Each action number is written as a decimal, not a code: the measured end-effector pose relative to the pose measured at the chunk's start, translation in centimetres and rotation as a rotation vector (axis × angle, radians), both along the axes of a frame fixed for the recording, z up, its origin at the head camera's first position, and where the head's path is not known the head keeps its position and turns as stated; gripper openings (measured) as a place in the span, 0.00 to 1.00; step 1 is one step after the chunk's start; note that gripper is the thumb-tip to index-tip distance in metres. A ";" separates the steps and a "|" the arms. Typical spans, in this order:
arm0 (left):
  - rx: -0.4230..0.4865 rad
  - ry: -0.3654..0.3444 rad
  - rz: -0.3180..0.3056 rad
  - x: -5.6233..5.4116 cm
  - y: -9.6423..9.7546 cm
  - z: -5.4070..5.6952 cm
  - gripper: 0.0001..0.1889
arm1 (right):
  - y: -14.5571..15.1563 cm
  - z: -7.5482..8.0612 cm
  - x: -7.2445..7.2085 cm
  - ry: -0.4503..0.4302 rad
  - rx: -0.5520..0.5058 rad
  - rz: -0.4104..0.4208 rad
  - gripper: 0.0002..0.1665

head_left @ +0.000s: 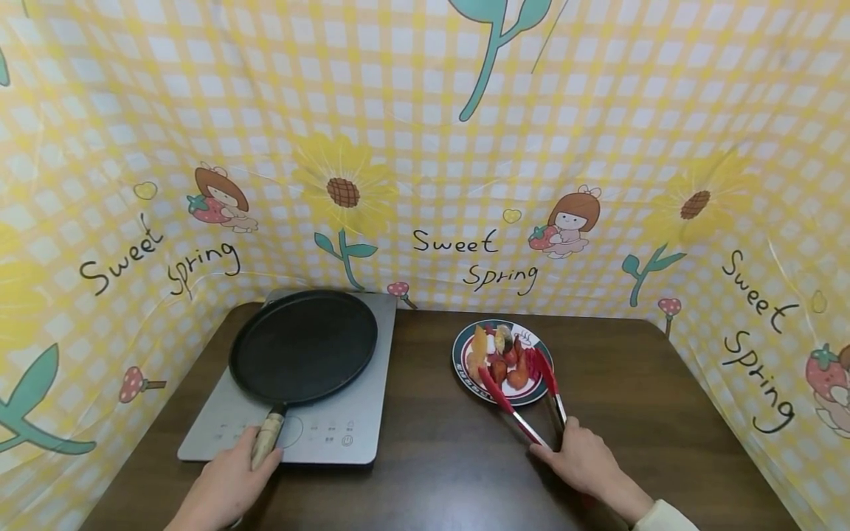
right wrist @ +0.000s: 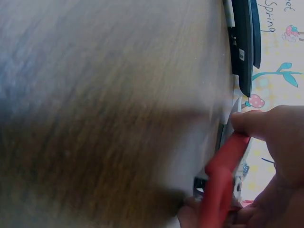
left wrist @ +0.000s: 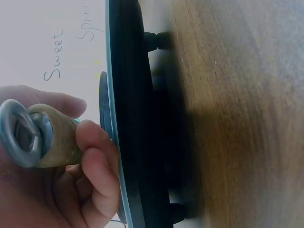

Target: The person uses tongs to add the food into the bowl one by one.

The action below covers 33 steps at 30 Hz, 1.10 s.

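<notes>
My left hand [head_left: 229,476] grips the beige handle [left wrist: 59,135] of a flat black pan [head_left: 305,346]. A metal hanging ring [left wrist: 16,135] shows at the handle's end in the left wrist view. The pan sits on a silver induction cooktop [head_left: 361,413]. In my right hand [head_left: 587,461] is a pair of red and metal tongs [head_left: 496,391], held with its arms spread apart. Both red tips reach over a patterned plate [head_left: 459,361] of food, one toward each side. Several pieces lie there, including an orange-yellow one [head_left: 479,346] and reddish-brown ones [head_left: 517,377].
Everything stands on a dark brown wooden table [head_left: 425,457]. A yellow checked cloth [head_left: 425,169] printed with flowers and "Sweet Spring" hangs behind the table and along both sides. The cooktop's short feet [left wrist: 151,42] show in the left wrist view.
</notes>
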State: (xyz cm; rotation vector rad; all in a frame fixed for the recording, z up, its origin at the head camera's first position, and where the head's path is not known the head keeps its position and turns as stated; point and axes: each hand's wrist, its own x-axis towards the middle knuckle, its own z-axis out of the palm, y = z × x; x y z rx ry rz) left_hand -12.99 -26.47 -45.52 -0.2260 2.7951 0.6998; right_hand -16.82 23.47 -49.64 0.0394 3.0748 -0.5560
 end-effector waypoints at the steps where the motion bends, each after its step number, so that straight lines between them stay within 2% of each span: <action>1: -0.001 0.002 -0.001 0.0 0.0 0.0 0.42 | 0.1 0.0 0.0 0.004 -0.016 -0.001 0.41; 9: 0.008 0.011 -0.001 0.1 0.0 0.0 0.42 | 0.5 -0.2 0.4 0.062 -0.086 0.016 0.41; 15: 0.006 -0.002 0.005 0.1 0.0 0.0 0.44 | 0.6 0.1 0.3 0.029 -0.089 -0.034 0.45; 22: 0.006 0.008 0.006 0.2 0.1 0.0 0.42 | 0.9 0.2 0.1 0.046 -0.071 -0.070 0.50; 33: 0.004 0.010 -0.001 0.1 0.2 0.1 0.42 | 1.4 0.4 -0.1 0.105 -0.114 -0.071 0.46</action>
